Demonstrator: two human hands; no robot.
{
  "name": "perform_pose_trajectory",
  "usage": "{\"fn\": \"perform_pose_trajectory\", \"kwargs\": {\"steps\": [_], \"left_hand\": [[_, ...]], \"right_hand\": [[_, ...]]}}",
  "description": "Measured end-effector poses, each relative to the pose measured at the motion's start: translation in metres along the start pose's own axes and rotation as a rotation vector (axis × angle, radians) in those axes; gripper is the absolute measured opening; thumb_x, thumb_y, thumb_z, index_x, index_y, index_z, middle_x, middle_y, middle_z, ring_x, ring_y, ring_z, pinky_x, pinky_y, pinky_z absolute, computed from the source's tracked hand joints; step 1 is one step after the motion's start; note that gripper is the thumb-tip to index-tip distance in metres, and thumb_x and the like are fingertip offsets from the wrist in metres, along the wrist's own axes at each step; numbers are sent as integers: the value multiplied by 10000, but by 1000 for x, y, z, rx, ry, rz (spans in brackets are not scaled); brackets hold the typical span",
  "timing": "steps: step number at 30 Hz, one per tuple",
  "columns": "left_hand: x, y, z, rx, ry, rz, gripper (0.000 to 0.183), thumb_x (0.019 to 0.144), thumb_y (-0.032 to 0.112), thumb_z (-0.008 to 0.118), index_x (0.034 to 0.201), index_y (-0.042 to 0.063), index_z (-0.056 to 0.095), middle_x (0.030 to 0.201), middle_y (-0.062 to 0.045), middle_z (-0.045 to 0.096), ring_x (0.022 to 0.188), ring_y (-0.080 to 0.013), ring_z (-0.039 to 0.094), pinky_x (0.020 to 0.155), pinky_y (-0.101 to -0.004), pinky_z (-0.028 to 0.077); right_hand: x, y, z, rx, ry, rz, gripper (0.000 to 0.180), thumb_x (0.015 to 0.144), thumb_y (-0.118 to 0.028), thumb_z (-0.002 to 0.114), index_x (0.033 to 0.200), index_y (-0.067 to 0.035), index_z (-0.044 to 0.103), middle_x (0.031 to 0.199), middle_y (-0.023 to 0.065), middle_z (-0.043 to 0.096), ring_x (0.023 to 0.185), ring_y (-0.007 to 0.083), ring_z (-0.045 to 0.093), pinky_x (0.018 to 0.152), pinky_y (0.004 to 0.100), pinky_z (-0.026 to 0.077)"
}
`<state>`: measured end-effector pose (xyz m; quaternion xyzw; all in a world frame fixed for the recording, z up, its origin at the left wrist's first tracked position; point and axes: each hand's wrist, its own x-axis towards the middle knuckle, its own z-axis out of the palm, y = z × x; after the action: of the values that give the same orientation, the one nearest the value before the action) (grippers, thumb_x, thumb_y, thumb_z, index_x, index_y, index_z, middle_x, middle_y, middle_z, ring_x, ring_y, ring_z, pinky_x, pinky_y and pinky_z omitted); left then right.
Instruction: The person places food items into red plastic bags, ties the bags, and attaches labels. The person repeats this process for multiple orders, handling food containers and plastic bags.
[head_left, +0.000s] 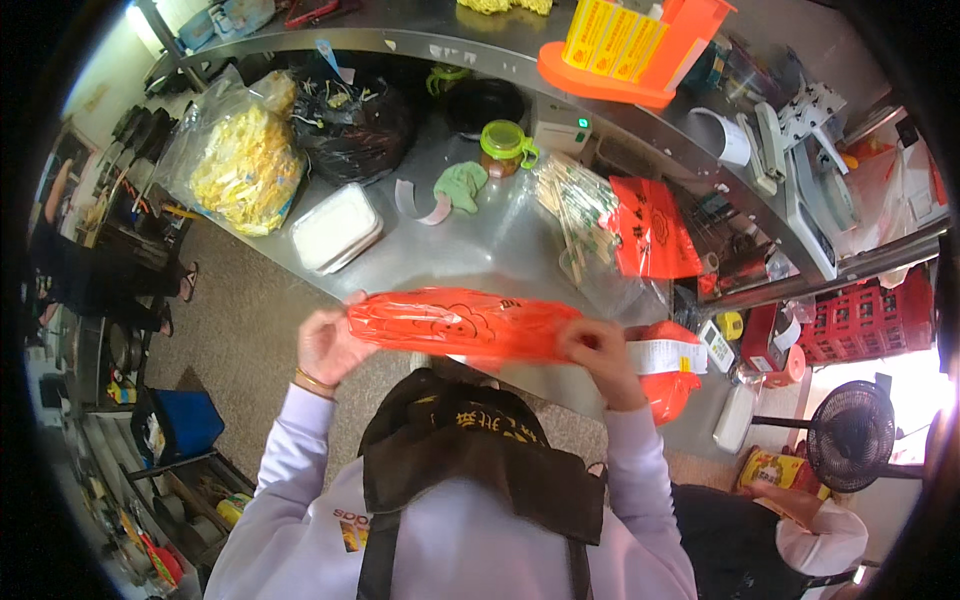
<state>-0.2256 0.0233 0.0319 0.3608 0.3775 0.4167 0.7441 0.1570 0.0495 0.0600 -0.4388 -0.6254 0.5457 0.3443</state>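
A red plastic bag (457, 322) with dark printing is stretched sideways in front of my chest. My left hand (330, 349) grips its left end, and my right hand (600, 356) pinches the right end. Beyond it on the steel counter (480, 251) are a white lidded container (337, 229), a green cloth (460, 185) and a green-lidded jar (504, 150). Paper-wrapped chopsticks (574, 206) lie beside a stack of flat red bags (652, 225). Next to my right forearm stands a filled red bag (667, 397) with a white slip on it.
A clear bag of yellow food (244, 169) and a black plastic bag (352, 135) occupy the counter's left part. A steel shelf (450, 49) crosses above the back. One person (105, 277) stands at far left, another (750, 532) at lower right near a black fan (851, 435).
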Motion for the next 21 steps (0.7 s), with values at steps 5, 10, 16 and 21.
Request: {"fn": "perform_pose_trajectory", "kwargs": {"steps": [5,10,16,21], "left_hand": [[41,9,19,963,107,-5,447,816,-57,575,1258,9,555,1214,-217,578,1077,-385,582,955,-488,439],[82,-9,37,1537,476,446,506,711,-54,610,1207,44,613,1124,-163,586,992,-352,589,893,-441,458],[128,-44,45,1545,-124,470,623,709,61,682,1306,1,515,1307,-160,513,1263,-372,446,1079,-420,356],[164,-71,18,1754,-247,128,1057,660,350,819,1484,7,254,1479,-186,368,1358,-393,352,1128,-415,332]], "right_hand": [[66,59,38,-899,147,73,574,758,-320,745,1206,-29,536,974,207,653,871,416,641,744,494,510],[101,70,58,-973,-15,412,813,711,-392,779,1340,-59,384,1148,269,568,1010,451,603,817,508,522],[109,90,56,-928,-46,384,916,682,-390,787,1409,-82,323,1204,277,539,1069,456,578,860,512,511],[111,67,27,-874,-73,206,703,690,-312,759,1307,-93,503,1223,226,536,1136,409,521,960,497,436]]}}
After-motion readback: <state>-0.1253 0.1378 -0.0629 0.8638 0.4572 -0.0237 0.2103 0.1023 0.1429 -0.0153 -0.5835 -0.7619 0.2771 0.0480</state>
